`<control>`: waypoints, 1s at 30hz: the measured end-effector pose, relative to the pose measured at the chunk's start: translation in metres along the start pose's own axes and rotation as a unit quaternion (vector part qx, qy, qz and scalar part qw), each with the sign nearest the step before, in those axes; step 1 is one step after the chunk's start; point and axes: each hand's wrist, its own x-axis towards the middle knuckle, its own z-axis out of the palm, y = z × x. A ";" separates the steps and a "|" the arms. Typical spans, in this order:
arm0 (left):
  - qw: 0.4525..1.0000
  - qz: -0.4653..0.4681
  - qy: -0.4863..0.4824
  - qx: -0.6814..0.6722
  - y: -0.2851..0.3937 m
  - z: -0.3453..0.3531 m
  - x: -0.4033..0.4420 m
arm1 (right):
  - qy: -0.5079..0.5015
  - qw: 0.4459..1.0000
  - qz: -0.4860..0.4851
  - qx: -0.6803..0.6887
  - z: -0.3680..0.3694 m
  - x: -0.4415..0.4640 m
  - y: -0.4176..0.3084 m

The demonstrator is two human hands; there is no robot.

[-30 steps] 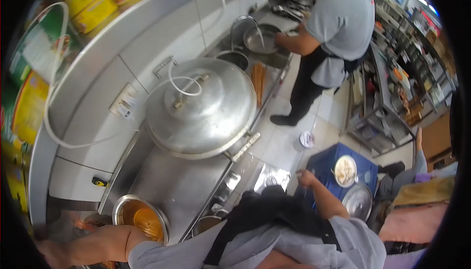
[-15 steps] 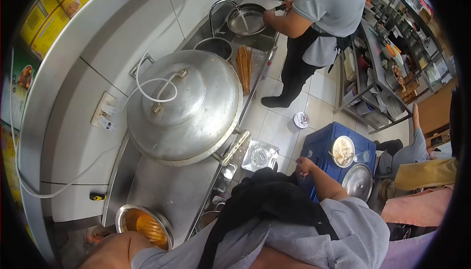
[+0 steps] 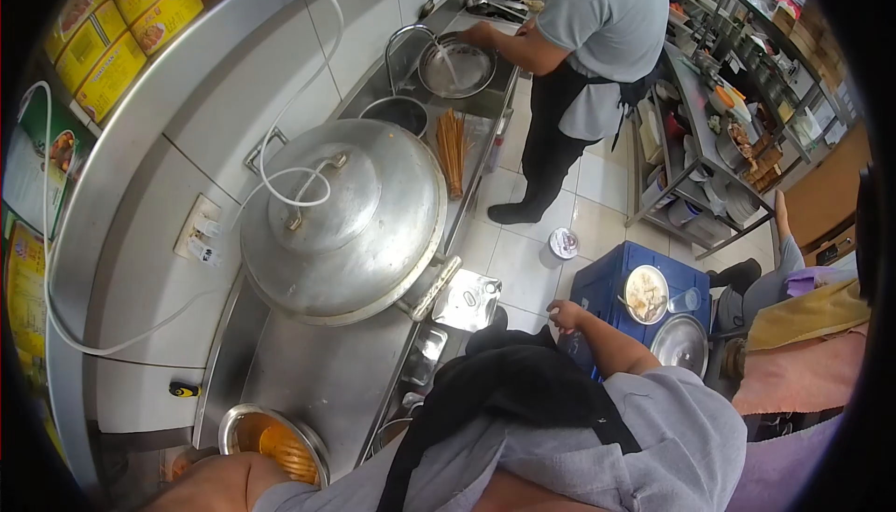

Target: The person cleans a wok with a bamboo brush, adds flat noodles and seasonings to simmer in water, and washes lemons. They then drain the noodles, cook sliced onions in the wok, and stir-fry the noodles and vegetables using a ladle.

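My right hand (image 3: 564, 316) hangs beside the blue cooler box (image 3: 607, 280), its fingers loosely bent, apart, and holding nothing I can see. My left forearm (image 3: 210, 482) reaches past the metal bowl (image 3: 229, 430) of orange-brown liquid and pale pieces at lower left. The left hand itself is hidden beyond the arm and the frame's edge. On the cooler stand a bowl of pale food (image 3: 646, 294), a clear cup (image 3: 684, 300) and a round metal lid (image 3: 680, 344).
A large lidded steel pot (image 3: 345, 232) stands on the steel counter (image 3: 308, 353). Beyond it lie wooden sticks (image 3: 451, 153). A co-worker (image 3: 602, 27) handles a pan (image 3: 457, 69) under a running tap. A tub (image 3: 563, 243) sits on the floor; shelving (image 3: 700, 162) stands at right.
My view has shifted slightly. The co-worker's hand has moved to the pan's rim, and the pan sits lower under the tap. My right hand still hangs by the cooler.
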 end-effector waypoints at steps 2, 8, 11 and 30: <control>1.000 0.002 0.001 0.004 -0.002 -0.001 0.001 | -0.006 1.000 0.022 -0.006 -0.006 0.001 0.005; 1.000 0.006 -0.015 -0.010 -0.006 -0.004 0.001 | -0.008 0.999 0.020 -0.025 -0.014 -0.009 0.008; 0.999 0.000 -0.031 0.023 -0.012 -0.010 0.000 | -0.008 0.998 0.008 -0.065 -0.018 -0.024 0.001; 0.990 0.010 -0.117 -0.072 -0.012 -0.028 0.008 | -0.027 0.996 -0.004 -0.082 -0.029 0.003 0.056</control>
